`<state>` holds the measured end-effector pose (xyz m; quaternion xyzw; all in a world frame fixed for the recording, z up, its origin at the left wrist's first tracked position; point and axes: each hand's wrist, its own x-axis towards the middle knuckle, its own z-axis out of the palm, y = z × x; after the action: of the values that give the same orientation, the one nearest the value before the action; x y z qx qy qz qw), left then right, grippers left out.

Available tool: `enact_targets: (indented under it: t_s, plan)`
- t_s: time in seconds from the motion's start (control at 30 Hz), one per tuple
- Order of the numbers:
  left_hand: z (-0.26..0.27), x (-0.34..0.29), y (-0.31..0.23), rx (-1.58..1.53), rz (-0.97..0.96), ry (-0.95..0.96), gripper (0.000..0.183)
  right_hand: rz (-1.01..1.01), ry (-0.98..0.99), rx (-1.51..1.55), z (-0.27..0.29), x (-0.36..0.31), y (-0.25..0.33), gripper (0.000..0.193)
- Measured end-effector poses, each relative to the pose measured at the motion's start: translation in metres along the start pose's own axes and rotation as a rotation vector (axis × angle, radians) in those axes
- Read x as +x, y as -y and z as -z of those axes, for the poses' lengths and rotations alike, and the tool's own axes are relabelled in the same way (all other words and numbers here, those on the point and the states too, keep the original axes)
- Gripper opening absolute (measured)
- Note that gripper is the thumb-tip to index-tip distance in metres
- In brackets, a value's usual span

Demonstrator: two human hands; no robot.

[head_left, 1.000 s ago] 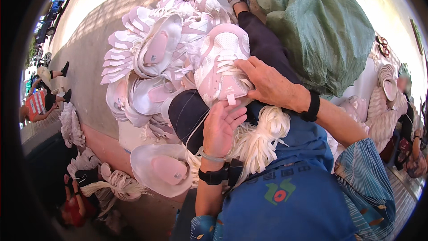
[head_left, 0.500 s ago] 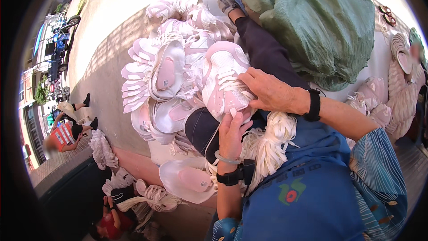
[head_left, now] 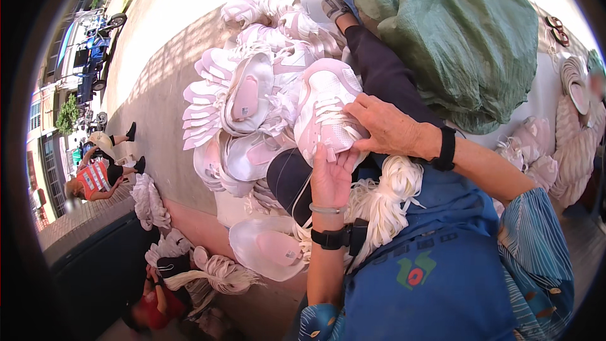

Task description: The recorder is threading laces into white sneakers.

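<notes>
A pink and white sneaker (head_left: 327, 104) is just above the person's lap, by the dark knee (head_left: 289, 180). Its toe points away and its heel points back at the person. The right grip (head_left: 394, 129) comes in from the right with the back of the hand up. It holds the sneaker between bent fingers near the laces and a thumb near the heel. The left grip (head_left: 331, 177) reaches up from below with its palm showing. Its fingers are at the heel, a bit apart, and I cannot tell if they pinch anything.

A black band (head_left: 447, 148) is around the right wrist. A pale bracelet (head_left: 327, 210) and a black strap (head_left: 331, 239) go around the left one. A bunch of white laces (head_left: 382, 205) lies on the lap.

The blue apron (head_left: 448, 303) has a row of dark writing above a green and red picture (head_left: 415, 270). To the left, two shoes with pink insoles (head_left: 249, 98) (head_left: 271, 247) each have a little label inside, too small to read. A big green sack (head_left: 454, 44) sits beyond the leg.
</notes>
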<state>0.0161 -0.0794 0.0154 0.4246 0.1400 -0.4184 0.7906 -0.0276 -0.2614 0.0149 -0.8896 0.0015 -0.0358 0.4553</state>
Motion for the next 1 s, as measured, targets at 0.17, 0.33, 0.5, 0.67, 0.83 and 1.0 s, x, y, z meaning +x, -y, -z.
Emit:
enact_targets:
  t_s: [0.17, 0.33, 0.5, 0.67, 0.83, 1.0]
  plan:
    - [0.004, 0.0, 0.007, -0.178, -0.008, 0.055, 0.05, 0.018, 0.017, -0.021, -0.002, -0.001, 0.001, 0.053]
    - [0.004, 0.0, 0.008, -0.196, -0.023, 0.098, 0.05, 0.018, 0.035, -0.028, 0.0, -0.002, 0.005, 0.057]
    - [0.011, 0.004, 0.008, -0.273, 0.009, 0.152, 0.049, 0.048, 0.051, -0.007, 0.003, -0.006, 0.003, 0.056]
    - [0.01, 0.003, 0.01, -0.155, -0.015, 0.072, 0.051, -0.074, 0.148, 0.131, 0.017, 0.0, 0.009, 0.038]
    - [0.011, 0.005, 0.011, -0.117, -0.002, 0.107, 0.048, -0.04, 0.042, 0.07, 0.006, -0.001, 0.005, 0.03]
    - [0.012, 0.007, 0.011, -0.186, -0.004, 0.111, 0.047, -0.012, 0.054, -0.016, 0.003, 0.002, 0.004, 0.031]
